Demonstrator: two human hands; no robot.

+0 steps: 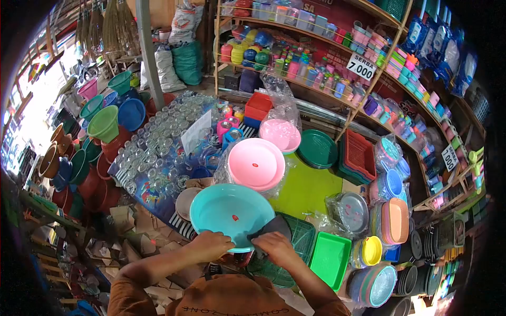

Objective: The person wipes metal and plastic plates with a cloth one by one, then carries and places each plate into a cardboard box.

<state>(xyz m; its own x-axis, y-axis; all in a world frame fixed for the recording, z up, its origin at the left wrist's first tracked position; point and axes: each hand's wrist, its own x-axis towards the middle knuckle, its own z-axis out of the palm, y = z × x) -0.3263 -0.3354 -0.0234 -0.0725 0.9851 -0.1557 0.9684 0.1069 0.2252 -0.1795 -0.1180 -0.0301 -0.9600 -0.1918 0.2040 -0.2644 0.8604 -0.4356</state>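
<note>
A large turquoise plastic basin (216,208) with a small red sticker inside is in front of me, tilted toward me. My left hand (212,245) grips its near rim, fingers curled over the edge. In my right hand (275,247) is a dark grey cloth (276,227), which lies against the basin's right rim. Just beyond the basin stand pink basins (255,164), partly wrapped in clear plastic. Dark green mesh baskets (298,237) lie to the right of my right hand.
A bright green tray (331,260) and stacked round basins (382,287) stand at the right. Many glass items (158,131) cover the patterned table at the left. Shelves (316,87) of plastic goods rise behind. Coloured tubs (103,124) are piled far left.
</note>
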